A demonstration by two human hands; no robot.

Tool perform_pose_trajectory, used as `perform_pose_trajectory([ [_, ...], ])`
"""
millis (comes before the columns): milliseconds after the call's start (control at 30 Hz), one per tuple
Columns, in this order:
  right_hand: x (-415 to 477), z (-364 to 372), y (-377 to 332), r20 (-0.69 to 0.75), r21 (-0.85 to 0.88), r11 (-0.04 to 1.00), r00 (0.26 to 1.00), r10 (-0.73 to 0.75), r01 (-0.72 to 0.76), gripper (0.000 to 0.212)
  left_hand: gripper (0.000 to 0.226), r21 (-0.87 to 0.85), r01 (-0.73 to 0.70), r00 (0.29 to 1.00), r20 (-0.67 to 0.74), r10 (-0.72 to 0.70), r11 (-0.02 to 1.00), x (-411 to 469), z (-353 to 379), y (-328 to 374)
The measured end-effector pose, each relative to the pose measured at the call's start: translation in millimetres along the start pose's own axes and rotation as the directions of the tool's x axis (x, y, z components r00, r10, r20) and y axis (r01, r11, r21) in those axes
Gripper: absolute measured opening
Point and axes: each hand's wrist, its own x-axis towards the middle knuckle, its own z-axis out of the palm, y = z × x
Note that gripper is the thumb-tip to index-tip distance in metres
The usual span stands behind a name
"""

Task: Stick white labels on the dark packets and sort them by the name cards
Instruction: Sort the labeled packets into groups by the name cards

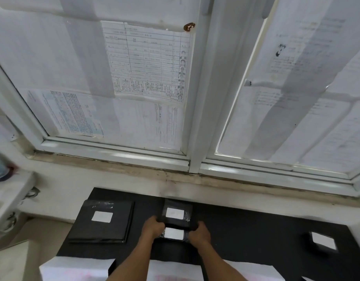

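Large flat black film-wrapped packet [102,222], white-labelled, at the left edge of the black mat [246,230]. Centre: left hand [152,227] and right hand [199,233] grip the sides of two small white-labelled dark packets [175,213], overlapping. Bare mat beyond; lone small labelled packet [323,241] near the right edge.

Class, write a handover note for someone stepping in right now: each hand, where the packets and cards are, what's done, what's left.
Left hand grips the left side of the middle packets; right hand grips their right side.
Packets on the black mat: a large left stack, the two overlapping middle packets, one far right packet.
Done: every visible packet carries a white label.
Name cards lie along the near edge, text unreadable.
Left: set the middle packets by their card; sorting cannot be checked.
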Motion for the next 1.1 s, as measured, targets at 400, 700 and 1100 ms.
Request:
perform_pose_trajectory([
  [400,-22,-6,-14,-0.149,0.188,0.982,0.989,0.002,0.027,0.060,0.064,-0.158,-0.072,0.997,-0.048,0.065,0.985,-16,-11,10],
  [700,2,-17,-30,-0.200,0.275,0.959,0.980,-0.007,0.063,0.055,0.071,-0.355,-0.121,0.993,-0.041,0.114,0.927,13,-17,37],
  [1100,-32,-15,-33,-0.213,0.183,0.973,0.972,-0.100,0.141,0.049,0.057,-0.198,-0.207,0.978,-0.003,0.211,0.958,-27,-29,22],
])
